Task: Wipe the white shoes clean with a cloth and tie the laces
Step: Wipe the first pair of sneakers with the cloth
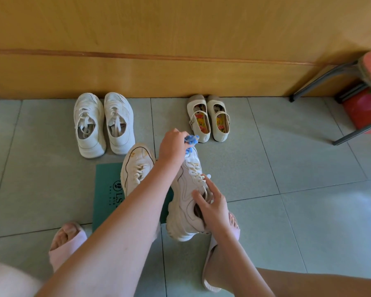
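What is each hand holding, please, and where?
Left hand grips the bunched blue cloth; right hand holds the white shoe by its collar.

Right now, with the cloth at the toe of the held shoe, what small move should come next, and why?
Probably drag the blue cloth across the toe of the held white shoe: the left hand grips it right at the toe while the right hand steadies the shoe at its opening.

Bright, soft daylight, glare on the floor tiles (349, 202) beyond the right hand (212, 205), bowed and blurred frame edges.
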Motion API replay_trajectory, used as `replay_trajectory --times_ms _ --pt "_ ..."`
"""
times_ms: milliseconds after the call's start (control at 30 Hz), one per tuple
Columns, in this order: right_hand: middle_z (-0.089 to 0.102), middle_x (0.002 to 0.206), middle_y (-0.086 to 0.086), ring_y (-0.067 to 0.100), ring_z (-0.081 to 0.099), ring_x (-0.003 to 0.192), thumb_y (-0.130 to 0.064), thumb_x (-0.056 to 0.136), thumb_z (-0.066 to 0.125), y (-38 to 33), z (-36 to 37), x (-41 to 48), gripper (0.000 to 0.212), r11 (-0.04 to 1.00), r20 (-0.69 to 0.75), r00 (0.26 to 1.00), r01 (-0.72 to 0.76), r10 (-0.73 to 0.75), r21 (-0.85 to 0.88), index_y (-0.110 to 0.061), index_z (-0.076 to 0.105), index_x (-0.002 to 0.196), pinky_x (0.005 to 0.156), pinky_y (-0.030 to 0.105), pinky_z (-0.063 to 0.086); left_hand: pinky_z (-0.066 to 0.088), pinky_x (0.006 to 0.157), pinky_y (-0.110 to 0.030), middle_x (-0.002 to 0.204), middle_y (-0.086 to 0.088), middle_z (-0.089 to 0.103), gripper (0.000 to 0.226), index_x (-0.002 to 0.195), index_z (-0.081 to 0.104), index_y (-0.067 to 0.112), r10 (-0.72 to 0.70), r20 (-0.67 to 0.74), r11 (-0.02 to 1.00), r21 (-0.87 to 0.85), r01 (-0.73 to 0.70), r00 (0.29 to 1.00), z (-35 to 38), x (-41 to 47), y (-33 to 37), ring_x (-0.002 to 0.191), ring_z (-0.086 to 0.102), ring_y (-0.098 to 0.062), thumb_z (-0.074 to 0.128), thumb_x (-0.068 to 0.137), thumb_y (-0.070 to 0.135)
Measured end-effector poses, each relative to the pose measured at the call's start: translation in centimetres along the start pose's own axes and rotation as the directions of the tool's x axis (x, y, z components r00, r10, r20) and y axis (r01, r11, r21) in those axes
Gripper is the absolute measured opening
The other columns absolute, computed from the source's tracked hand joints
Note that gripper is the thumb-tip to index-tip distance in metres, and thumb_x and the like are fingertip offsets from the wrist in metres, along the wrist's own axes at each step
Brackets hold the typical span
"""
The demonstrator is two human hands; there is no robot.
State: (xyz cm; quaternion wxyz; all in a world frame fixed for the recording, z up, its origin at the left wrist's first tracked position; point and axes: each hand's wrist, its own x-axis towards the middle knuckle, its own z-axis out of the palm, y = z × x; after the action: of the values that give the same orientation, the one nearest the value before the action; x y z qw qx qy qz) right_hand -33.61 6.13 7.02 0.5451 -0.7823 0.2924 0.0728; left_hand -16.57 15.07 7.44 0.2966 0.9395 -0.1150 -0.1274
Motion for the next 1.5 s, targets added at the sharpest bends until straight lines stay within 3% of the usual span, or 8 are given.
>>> replay_trajectory --times_ms 200,400,567,733,933,1067,1167,1500 --pt "0.064 0.117 -0.009 0.004 0.059 0.104 -0.023 0.086 0.062 -0.2 0.2 -0.1 0.052 1.000 -0.015 1.000 0.004 -0.004 -0.015 -0.033 0.048 0.135 0.074 0.010 0.044 0.040 0.069 -0.028 0.102 -0.012 0.058 0.030 0.111 0.064 0.007 0.012 -0.012 0.999 -0.045 -0.013 1.000 0.0 -3.3 0.1 0.090 0.054 -0.022 0.062 0.089 0.027" --pt "0.065 0.108 -0.012 0.004 0.061 0.098 -0.025 0.084 0.063 -0.2 0.5 -0.2 0.050 1.000 -0.042 0.999 -0.003 0.001 -0.026 -0.039 0.050 0.130 0.075 0.019 0.047 0.041 0.064 -0.030 0.087 -0.011 0.062 0.027 0.092 0.067 0.002 -0.113 -0.096 0.975 -0.202 0.092 0.989 1.3 -7.7 -0.1 0.077 0.056 -0.022 0.065 0.086 0.028" --pt "0.069 0.095 -0.014 -0.007 0.064 0.081 -0.015 0.084 0.065 0.0 0.1 -0.2 0.046 0.998 -0.044 0.999 -0.001 0.004 0.069 -0.032 0.055 0.126 0.066 0.011 0.048 0.045 0.072 -0.029 0.092 -0.007 0.061 0.024 0.097 0.066 0.006 -0.219 -0.120 0.941 -0.289 0.177 0.968 2.9 -11.1 0.5 0.084 0.057 -0.021 0.061 0.089 0.029" --pt "0.070 0.101 -0.011 -0.001 0.066 0.090 -0.014 0.086 0.065 0.4 -0.1 0.0 0.046 0.993 -0.019 1.000 0.010 -0.008 0.118 -0.028 0.056 0.128 0.079 0.020 0.054 0.038 0.068 -0.020 0.089 -0.002 0.060 0.020 0.095 0.066 0.009 -0.292 -0.153 0.915 -0.332 0.229 0.944 4.3 -14.3 0.4 0.080 0.054 -0.013 0.063 0.088 0.028" --pt "0.071 0.104 -0.003 0.003 0.066 0.092 -0.023 0.086 0.065 0.2 0.4 -0.1 0.045 0.996 -0.017 1.000 0.012 -0.010 0.093 -0.033 0.056 0.128 0.076 0.016 0.053 0.047 0.070 -0.031 0.085 -0.004 0.060 0.024 0.090 0.066 0.009 -0.313 -0.158 0.896 -0.375 0.236 0.937 3.8 -13.9 -0.8 0.078 0.057 -0.018 0.065 0.086 0.033" --pt "0.070 0.102 -0.007 -0.002 0.064 0.090 -0.018 0.086 0.065 0.0 0.2 -0.1 0.043 0.991 -0.029 1.000 0.012 -0.008 0.135 -0.030 0.058 0.126 0.066 0.005 0.047 0.033 0.066 -0.016 0.090 -0.005 0.060 0.024 0.097 0.065 0.008 -0.333 -0.247 0.883 -0.419 0.209 0.910 2.5 -11.3 -0.1 0.079 0.053 -0.015 0.065 0.087 0.029" --pt "0.071 0.097 -0.008 -0.007 0.065 0.081 -0.015 0.086 0.065 0.1 0.0 -0.1 0.042 0.986 -0.013 1.000 0.007 -0.005 0.166 -0.027 0.058 0.126 0.064 0.008 0.048 0.036 0.070 -0.018 0.096 -0.007 0.060 0.026 0.103 0.065 0.007 -0.328 -0.226 0.887 -0.407 0.217 0.917 2.6 -10.6 0.4 0.087 0.057 -0.019 0.063 0.088 0.028" --pt "0.069 0.102 0.002 0.014 0.063 0.094 -0.026 0.087 0.064 0.8 0.2 0.5 0.042 0.998 0.041 0.999 0.006 -0.008 0.069 -0.033 0.056 0.128 0.071 0.014 0.047 0.047 0.073 -0.025 0.094 -0.002 0.061 0.025 0.102 0.066 0.009 -0.322 -0.171 0.891 -0.386 0.238 0.931 4.2 -14.8 -0.5 0.085 0.058 -0.014 0.065 0.087 0.028"
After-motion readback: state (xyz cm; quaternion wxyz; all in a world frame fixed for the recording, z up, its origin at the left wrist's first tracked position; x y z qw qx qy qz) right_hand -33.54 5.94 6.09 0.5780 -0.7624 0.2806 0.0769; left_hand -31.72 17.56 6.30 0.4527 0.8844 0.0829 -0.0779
